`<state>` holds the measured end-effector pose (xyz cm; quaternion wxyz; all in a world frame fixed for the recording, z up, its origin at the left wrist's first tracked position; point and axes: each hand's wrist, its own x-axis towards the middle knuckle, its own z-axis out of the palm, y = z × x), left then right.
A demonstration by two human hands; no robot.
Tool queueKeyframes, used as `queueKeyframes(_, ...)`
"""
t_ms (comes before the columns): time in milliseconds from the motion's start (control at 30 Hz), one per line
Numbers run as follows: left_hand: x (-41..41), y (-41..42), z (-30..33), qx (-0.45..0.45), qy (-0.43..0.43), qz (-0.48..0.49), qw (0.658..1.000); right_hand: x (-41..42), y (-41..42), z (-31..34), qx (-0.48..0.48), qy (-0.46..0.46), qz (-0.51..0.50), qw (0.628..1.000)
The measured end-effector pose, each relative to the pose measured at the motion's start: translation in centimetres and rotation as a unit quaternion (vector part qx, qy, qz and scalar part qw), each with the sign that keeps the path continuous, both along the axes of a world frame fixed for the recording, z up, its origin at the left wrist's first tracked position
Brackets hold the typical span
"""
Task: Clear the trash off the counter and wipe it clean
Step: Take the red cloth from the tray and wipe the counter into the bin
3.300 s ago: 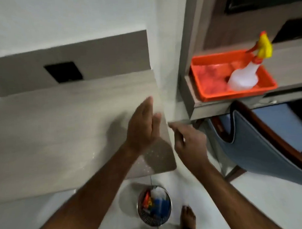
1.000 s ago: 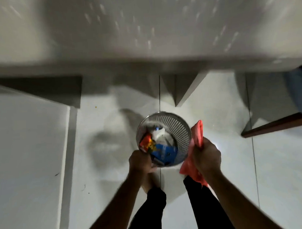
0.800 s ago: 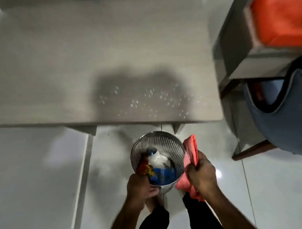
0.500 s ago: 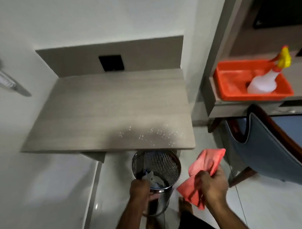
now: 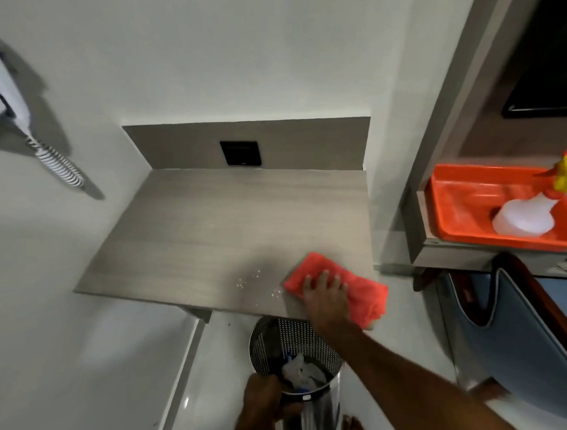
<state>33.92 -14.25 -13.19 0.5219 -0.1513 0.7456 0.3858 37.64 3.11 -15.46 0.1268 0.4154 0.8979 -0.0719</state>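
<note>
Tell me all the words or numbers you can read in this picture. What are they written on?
None can be read.
Small plate on the metal trash bin, near the left hand: too blurred to read.
Black wall socket panel: faint mark at its bottom edge, too small to read.
Wrappers in the bin: no legible print.
Spray bottle, orange tray, and the pink cloth under the right hand: no text visible.

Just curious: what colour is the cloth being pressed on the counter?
Coral pink-red; the cloth lies under the right hand, seen clearly in the head view.
</note>
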Motion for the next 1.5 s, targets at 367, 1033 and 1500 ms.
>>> queueKeyframes(367, -6.0, -4.0, -0.4, 0.015, 0.026, -0.042, 0.999, -0.8, -5.3, 6.9, -0.070, 0.418, -0.092, 0.901)
queueKeyframes(1033, -13.5, -6.5, -1.8, 0.038, -0.032, -0.144, 0.988, -4.7, -10.7, 1.4, 0.009, 0.107, 0.230, 0.967)
queueKeyframes(1500, -6.9, -5.6, -6.4, -0.005, -0.057, -0.154, 0.987, -3.2, -6.2, 3.4, 0.013, 0.226, 0.030, 0.974)
